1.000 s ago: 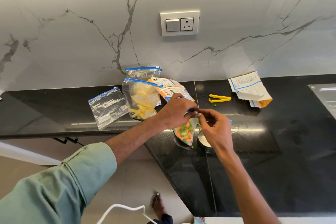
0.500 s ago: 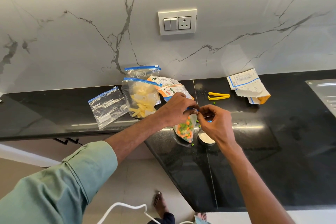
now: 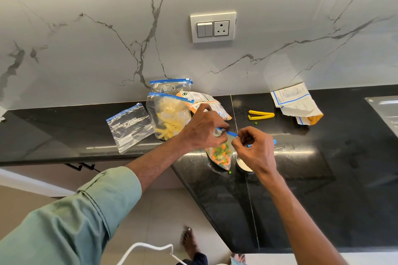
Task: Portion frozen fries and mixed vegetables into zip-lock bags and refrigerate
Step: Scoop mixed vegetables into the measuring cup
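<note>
Veg bag [image 3: 220, 155] sits near table [image 3: 301, 189] front edge, left grip [image 3: 204, 129] and right grip [image 3: 254, 148] both pinching its blue zip strip. Bare table to the right. Metal scoop [image 3: 243, 165] mostly hidden under right grip. Fries bag [image 3: 170, 118] behind left grip; sink [image 3: 385, 109] cut off far-right.

The clear zip-lock bag of mixed vegetables [image 3: 221, 155] is on the black stone worktop [image 3: 355, 157] near its front edge. The left hand [image 3: 204, 129] pinches the left of its top and the right hand [image 3: 255, 148] the right. A small steel cup [image 3: 244, 165] sits just right of it. Behind and to the left stands the clear zip-lock bag of fries [image 3: 168, 116], with an empty flat zip-lock bag [image 3: 129, 127] lying further left. A yellow plastic clip [image 3: 261, 114] lies behind and to the right, with a torn printed packet [image 3: 297, 103] beyond it.
</note>
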`<state>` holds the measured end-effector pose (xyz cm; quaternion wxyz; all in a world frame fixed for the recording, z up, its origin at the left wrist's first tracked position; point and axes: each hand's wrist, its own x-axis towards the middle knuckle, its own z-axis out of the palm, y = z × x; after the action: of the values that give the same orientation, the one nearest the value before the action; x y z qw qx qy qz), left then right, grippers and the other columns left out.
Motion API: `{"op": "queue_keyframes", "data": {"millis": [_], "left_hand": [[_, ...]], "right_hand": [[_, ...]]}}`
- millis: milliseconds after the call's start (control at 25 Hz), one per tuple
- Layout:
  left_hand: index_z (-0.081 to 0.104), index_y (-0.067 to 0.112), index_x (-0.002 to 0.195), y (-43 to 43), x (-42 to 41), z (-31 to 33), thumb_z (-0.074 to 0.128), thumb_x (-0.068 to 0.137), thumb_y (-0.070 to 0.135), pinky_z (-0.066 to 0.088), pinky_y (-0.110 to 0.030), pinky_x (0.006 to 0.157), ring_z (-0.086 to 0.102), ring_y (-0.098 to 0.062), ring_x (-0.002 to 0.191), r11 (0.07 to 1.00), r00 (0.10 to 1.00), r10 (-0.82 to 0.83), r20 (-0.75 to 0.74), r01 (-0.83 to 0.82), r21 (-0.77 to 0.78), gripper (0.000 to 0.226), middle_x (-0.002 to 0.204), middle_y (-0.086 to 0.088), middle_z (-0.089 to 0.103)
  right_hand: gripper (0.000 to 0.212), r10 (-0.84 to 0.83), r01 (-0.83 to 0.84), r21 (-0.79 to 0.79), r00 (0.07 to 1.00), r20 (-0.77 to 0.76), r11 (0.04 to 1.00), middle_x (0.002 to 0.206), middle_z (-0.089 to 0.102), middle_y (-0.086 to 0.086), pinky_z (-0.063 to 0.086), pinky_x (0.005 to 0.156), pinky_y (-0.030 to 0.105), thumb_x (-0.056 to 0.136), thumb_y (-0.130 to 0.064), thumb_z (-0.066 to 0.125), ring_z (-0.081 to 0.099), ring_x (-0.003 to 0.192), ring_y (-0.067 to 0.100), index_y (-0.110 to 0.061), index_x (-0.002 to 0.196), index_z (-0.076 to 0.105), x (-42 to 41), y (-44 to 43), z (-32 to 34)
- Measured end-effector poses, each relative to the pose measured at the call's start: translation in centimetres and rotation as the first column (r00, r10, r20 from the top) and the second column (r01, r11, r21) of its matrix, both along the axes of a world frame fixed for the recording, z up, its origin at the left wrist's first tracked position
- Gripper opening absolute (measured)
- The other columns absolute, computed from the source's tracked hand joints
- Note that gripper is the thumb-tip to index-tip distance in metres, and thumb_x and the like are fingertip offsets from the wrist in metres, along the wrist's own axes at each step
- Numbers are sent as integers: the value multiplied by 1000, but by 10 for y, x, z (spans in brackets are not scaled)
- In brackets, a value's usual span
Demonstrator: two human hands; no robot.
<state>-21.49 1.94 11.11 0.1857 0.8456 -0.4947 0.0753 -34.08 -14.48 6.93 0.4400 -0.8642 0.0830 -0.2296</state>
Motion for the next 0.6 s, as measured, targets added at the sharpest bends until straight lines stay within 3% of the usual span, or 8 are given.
{"op": "queue_keyframes", "data": {"millis": [280, 360, 480, 520, 600], "left_hand": [[82, 24, 90, 28, 37, 5, 62, 80, 38, 29, -36, 96, 68, -11, 83, 978, 978, 206, -2, -206, -3, 26, 84, 9, 78], [82, 23, 90, 29, 39, 7, 63, 80, 36, 29, -36, 96, 68, -11, 82, 976, 976, 216, 5, -216, -14, 25, 86, 9, 79], [81, 22, 91, 29, 40, 9, 64, 82, 32, 33, -40, 97, 67, -11, 79, 984, 983, 179, 39, -179, 4, 21, 83, 8, 78], [81, 22, 91, 28, 40, 10, 64, 83, 30, 34, -40, 97, 66, -11, 78, 987, 986, 155, 60, -157, 23, 20, 82, 8, 78], [80, 22, 90, 29, 41, 13, 65, 83, 28, 34, -41, 98, 66, -11, 78, 990, 987, 132, 93, -137, 40, 18, 81, 8, 77]], "right_hand": [[16, -239, 236, 88, 971, 27, 968, 68, 68, -9, 57, 62, 40, 78, -9, 79, 64, 61, 11, -19, 75, 67, -13, -16, -6], [13, -286, 283, 52, 956, 58, 958, 77, 69, -9, 59, 66, 39, 83, -15, 79, 66, 69, 8, -19, 84, 67, -10, -14, -7], [36, -206, 206, -9, 978, -29, 979, 108, 69, -13, 56, 80, 25, 89, -37, 82, 65, 96, 5, -19, 118, 69, 5, -10, -5], [38, -160, 158, -30, 983, -85, 987, 106, 70, -13, 54, 78, 25, 90, -42, 80, 66, 96, 5, -19, 119, 71, 12, -9, -5], [24, -134, 125, -82, 984, -118, 989, 86, 73, -12, 49, 62, 29, 93, -42, 76, 67, 77, 8, -20, 103, 78, 21, -8, -2]]}}
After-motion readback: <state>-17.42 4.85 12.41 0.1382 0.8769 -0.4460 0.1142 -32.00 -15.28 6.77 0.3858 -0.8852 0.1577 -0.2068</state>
